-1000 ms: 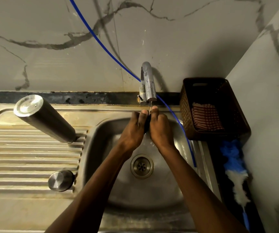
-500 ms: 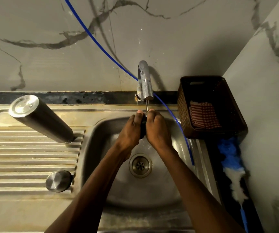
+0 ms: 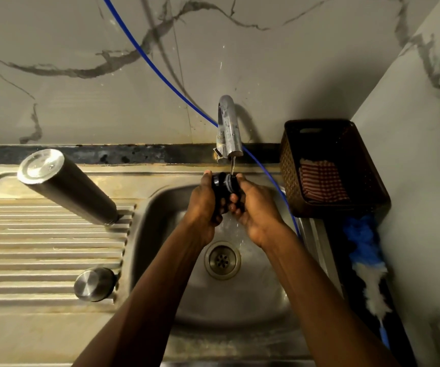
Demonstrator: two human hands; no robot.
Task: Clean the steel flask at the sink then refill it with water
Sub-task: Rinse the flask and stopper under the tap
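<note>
The steel flask (image 3: 68,185) stands upside down on the ribbed drainboard (image 3: 41,250), left of the basin. A round steel cap (image 3: 94,284) sits on the drainboard nearer me. Over the sink basin (image 3: 253,295), my left hand (image 3: 204,205) and my right hand (image 3: 256,210) both hold a small black stopper (image 3: 225,184) under the tap (image 3: 228,128). A thin stream of water falls from the spout onto the stopper and runs down toward the drain (image 3: 222,260).
A dark woven basket (image 3: 287,165) with a red checked cloth (image 3: 322,180) stands right of the tap. A blue and white duster (image 3: 364,263) lies along the right wall. A blue hose (image 3: 160,72) runs down the marble wall behind the tap.
My hands have parted a little, so more of the black stopper shows between them under the water. The flask and the cap have not moved.
</note>
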